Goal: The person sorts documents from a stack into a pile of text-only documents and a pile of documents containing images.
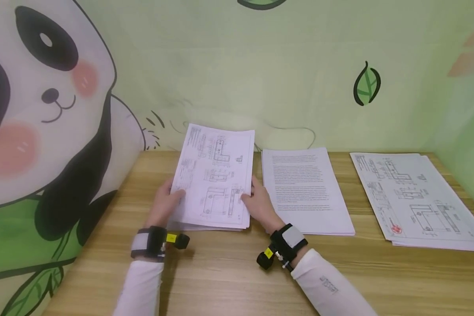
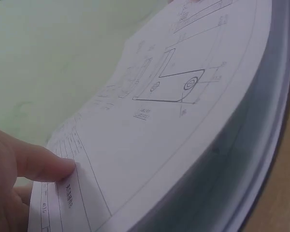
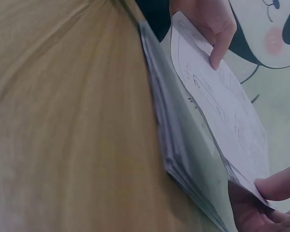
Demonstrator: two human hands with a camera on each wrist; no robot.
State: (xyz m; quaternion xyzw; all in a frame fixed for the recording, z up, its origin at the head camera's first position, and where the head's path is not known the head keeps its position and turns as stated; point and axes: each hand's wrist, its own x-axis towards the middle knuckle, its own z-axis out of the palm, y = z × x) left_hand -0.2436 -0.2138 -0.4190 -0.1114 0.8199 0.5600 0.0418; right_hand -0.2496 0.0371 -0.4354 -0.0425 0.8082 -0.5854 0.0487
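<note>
Both hands hold a thin stack of drawing sheets (image 1: 217,175), printed with L-shaped bracket drawings. My left hand (image 1: 166,202) pinches its left edge, thumb on top; the left wrist view shows that thumb (image 2: 48,164) pressing near a printed table. The right edge is gripped by my right hand (image 1: 260,205), its thumb (image 3: 278,187) above and the other fingers underneath in the right wrist view. A paper stack (image 3: 159,106) lies on the table below, with a gap between it and the held sheets. The held sheets bow slightly.
To the right lies a stack of text pages (image 1: 300,188). Farther right, another drawing stack (image 1: 418,206) bears a red stamp, its sheets slightly offset. All rest on a wooden table (image 1: 221,272), backed by a pale green cloth (image 1: 260,79) with a panda print.
</note>
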